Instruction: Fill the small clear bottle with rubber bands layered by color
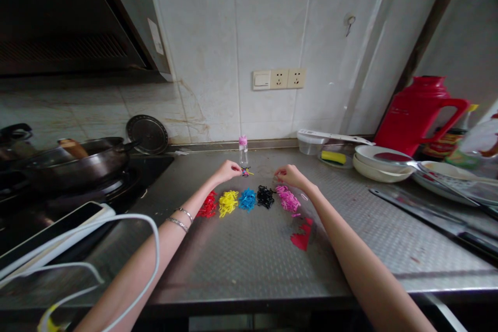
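a: left hand [227, 170] pinches a bundle of bands [245, 171] on the tabletop [249, 254], just beside the bottle [243, 149]. right hand [290, 175]?
b: curled at the pink pile [288, 198]; can't tell its grip. bands look light and stretchy, so pinch a loop.

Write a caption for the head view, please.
Left hand pinches a mixed bundle by a bottle; right hand nears the pink pile of a five-colour row on a counter.

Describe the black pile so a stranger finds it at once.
On the steel counter lies a row of five coloured piles. The black pile is fourth from the left, between the blue pile and the pink pile, the only dark one.
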The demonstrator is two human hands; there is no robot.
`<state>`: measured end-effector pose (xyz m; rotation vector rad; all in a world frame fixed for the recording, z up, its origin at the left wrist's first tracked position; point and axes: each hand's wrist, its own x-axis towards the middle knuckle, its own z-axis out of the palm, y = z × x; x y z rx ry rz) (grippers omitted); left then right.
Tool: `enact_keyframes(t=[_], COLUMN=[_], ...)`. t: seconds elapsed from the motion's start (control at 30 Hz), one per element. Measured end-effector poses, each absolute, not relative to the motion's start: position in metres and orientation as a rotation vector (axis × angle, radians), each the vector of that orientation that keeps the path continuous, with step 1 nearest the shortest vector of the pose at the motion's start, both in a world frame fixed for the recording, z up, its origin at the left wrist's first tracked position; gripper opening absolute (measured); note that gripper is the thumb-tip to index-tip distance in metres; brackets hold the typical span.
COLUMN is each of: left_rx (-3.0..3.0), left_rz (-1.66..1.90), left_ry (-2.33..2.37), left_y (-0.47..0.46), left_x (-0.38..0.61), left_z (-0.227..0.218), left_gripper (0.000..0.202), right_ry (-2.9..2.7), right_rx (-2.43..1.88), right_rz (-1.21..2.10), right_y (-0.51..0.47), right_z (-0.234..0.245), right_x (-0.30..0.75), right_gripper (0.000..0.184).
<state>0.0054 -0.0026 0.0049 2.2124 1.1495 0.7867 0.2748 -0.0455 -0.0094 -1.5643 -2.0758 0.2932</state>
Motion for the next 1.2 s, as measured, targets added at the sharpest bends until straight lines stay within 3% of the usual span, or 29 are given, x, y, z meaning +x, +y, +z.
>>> enact_keyframes(t=[0.27, 0.73, 1.2], left_rx=[2.239, 2.161, 1.812], left_rz=[0.58, 0.605, 0.917], left_ry=[1.003, 0.929, 1.264], left_y=[-0.034, -0.052, -0.036], left_x=[0.008, 0.003, -0.036], left_z=[0.0, -0.004, 0.005], left_gripper=[0.016, 0.023, 0.036], right_ry=[-2.103, -2.138, -2.085], right_rx=[-1.583, -1.563, -1.578], right_rz=[0.294, 0.288, 0.18], right_y=[-0.046, -0.045, -0.042], right_z=[-0.01, -0.012, -0.018], right_x=[0.271, 0.271, 0.269], right_gripper=[0.027, 0.028, 0.028])
